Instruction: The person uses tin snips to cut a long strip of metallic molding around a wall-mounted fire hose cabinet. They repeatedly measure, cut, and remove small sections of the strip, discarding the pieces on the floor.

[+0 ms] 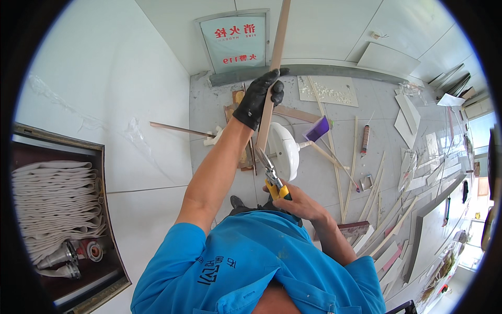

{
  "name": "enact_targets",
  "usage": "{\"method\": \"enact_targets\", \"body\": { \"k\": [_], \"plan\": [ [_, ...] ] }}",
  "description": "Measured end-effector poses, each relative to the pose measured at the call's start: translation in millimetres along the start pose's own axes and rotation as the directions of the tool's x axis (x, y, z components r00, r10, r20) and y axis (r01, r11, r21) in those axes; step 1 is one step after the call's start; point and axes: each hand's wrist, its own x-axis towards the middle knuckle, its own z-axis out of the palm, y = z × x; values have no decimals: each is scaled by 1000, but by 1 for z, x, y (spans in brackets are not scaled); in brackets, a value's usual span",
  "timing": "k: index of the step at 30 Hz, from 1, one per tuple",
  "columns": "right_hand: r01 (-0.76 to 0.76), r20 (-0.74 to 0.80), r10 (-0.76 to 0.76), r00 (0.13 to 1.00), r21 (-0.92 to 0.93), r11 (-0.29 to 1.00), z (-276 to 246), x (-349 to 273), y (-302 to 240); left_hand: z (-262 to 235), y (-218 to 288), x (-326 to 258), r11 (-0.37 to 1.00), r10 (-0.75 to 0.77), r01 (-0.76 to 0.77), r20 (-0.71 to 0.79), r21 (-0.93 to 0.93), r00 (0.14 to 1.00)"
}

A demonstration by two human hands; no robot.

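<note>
My left hand (261,97), in a black glove, is wrapped round a long flat brown strip (267,118) that looks like trim. The strip slants from the top of the view down to just above my waist. Bare, my right hand (303,203) grips pliers (275,183) with yellow and black handles. Their metal jaws are at the strip's lower end; whether they bite into it I cannot tell. Just beyond the pliers is a rounded white object (287,152), partly hidden behind the strip.
An open wall cabinet (104,220) at the left holds a folded white hose (57,199) and metal couplings. Wood strips (353,162), a sealant tube (365,140), a purple piece (317,129) and board offcuts (408,118) litter the floor. A glass-fronted panel (232,44) is on the far wall.
</note>
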Motion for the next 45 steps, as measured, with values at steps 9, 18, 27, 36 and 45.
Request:
{"method": "enact_targets", "body": {
  "k": [9, 18, 27, 36, 45],
  "plan": [
    [-22, -11, 22, 1000, 25, 999, 0, 2, -5, -5, 1, 4, 1000, 14, -13, -17, 29, 1000],
    [-25, -12, 25, 1000, -17, 1000, -3, 2, -7, -11, 2, 4, 1000, 9, -9, 5, 19, 1000],
    [7, -21, -9, 1000, -76, 997, -5, 6, -7, -12, 3, 5, 1000, -9, 9, -5, 6, 1000],
    [-28, -59, 24, 998, -64, 998, -4, 7, -9, -17, 3, 8, 1000, 14, -14, -14, -2, 1000],
    [-65, -57, 61, 997, -74, 995, -4, 10, -7, -20, 2, 9, 999, 30, -30, -8, -17, 1000]
  ]
}}
